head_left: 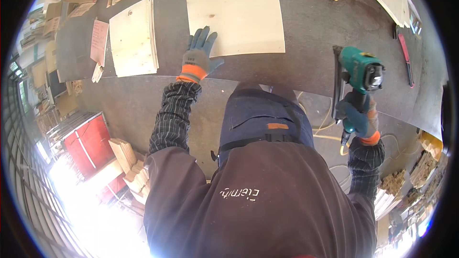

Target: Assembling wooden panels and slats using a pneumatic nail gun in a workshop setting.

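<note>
View from above a person standing at a dark grey tabletop [311, 24]. The left hand [197, 55], in a blue and grey glove with an orange cuff, lies flat with fingers spread, holding nothing, its fingertips touching the near corner of a pale square plywood sheet [234, 12]. The right hand [356, 117], gloved the same, has its grip closed around the handle of a teal pneumatic nail gun [361, 71], held at the tabletop's near edge, well right of the sheet. A yellow hose [325, 136] trails below; its far end is hidden by the person's body. Left of the sheet lies a stack of smaller plywood panels [134, 38], beside it a pink paper slip [99, 42]. A red-handled tool [406, 57] lies at far right, hard to make out. A red bin [91, 143] stands on the floor, contents washed out by glare.
</note>
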A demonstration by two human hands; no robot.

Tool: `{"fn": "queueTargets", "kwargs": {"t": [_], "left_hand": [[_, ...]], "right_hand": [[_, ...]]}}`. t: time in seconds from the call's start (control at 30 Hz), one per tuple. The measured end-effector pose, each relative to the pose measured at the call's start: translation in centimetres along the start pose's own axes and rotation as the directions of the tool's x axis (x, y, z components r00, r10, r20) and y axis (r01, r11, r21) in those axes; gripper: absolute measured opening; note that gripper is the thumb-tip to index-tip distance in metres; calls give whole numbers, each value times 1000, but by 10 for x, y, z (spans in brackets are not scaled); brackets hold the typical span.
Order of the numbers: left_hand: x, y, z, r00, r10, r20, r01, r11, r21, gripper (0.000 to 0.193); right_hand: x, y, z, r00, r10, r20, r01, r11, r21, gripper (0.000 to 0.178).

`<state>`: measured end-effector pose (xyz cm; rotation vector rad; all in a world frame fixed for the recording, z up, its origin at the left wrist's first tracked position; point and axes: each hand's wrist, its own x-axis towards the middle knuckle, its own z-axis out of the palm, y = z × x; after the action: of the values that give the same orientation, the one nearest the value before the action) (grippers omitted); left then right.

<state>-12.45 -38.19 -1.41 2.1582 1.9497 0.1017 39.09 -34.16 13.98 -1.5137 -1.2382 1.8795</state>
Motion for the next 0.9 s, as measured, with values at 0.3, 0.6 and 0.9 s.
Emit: {"fn": "queueTargets", "kwargs": {"t": [0.3,0.6,0.9], "left_hand": [[0,-27,24,984,79,-157,-94,992,-89,79],[-8,-34,36,969,64,-241,-113,975,-194,74],[-10,-37,33,973,45,-228,-100,967,-235,72]], "right_hand": [[9,4,118,986,150,78,-152,988,20,28],[77,21,226,950,250,187,-250,968,-25,26],[102,19,264,956,219,196,-185,966,-178,28]]}}
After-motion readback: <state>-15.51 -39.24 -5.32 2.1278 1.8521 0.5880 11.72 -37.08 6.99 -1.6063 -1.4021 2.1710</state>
